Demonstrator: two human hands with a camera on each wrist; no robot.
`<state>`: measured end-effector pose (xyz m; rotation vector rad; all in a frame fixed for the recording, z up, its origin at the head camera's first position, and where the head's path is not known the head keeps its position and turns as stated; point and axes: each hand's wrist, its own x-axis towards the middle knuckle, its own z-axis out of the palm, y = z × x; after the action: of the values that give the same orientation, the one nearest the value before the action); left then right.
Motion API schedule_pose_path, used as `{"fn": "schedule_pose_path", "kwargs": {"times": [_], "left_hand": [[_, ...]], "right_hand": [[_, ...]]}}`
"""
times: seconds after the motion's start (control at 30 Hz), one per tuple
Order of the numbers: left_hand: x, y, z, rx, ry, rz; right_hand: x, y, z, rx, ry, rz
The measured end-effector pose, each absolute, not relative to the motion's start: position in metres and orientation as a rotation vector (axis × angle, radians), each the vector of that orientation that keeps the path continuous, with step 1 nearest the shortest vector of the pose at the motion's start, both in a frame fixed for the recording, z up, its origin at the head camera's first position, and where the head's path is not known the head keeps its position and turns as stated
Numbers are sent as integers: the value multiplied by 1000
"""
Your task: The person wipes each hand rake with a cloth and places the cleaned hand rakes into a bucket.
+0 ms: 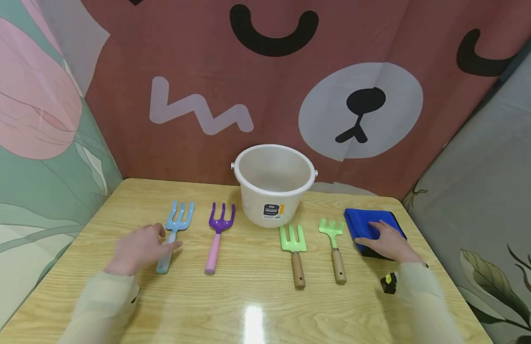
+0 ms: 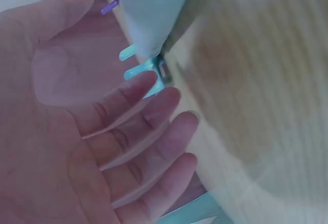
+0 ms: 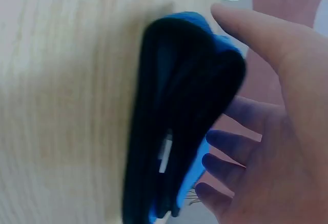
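Observation:
My left hand (image 1: 138, 248) hovers by a light blue hand fork (image 1: 171, 239), thumb over its handle. In the left wrist view the fingers (image 2: 154, 126) are loosely extended beside the handle, the palm bare. My right hand (image 1: 387, 240) is at a folded blue fabric piece (image 1: 363, 220) with black edging, thumb and fingers spread over its top. The right wrist view shows its black folded layers (image 3: 179, 90), with the fingers (image 3: 225, 167) reaching along the far side, not curled round it.
A white bucket (image 1: 271, 191) stands at the back middle. A purple fork with a pink handle (image 1: 213, 253) lies left of it; a green fork (image 1: 295, 253) and a small green rake (image 1: 334, 248) with wooden handles lie to the right. A printed curtain (image 1: 196, 157) hangs behind the table (image 1: 196, 306).

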<state>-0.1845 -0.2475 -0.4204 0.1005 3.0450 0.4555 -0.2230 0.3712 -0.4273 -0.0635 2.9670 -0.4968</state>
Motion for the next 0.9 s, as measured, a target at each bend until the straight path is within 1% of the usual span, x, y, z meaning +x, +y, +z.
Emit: {"fn": "schedule_pose_path", "kwargs": {"times": [0.37, 0.6, 0.9], "left_hand": [[-187, -245, -435, 40, 2996, 445], [-191, -245, -439, 18, 2975, 466], [-192, -245, -435, -75, 2918, 572]], "right_hand": [[-228, 377, -448, -64, 2934, -453], [-226, 372, -444, -45, 2836, -468], [-228, 371, -442, -16, 2931, -428]]}}
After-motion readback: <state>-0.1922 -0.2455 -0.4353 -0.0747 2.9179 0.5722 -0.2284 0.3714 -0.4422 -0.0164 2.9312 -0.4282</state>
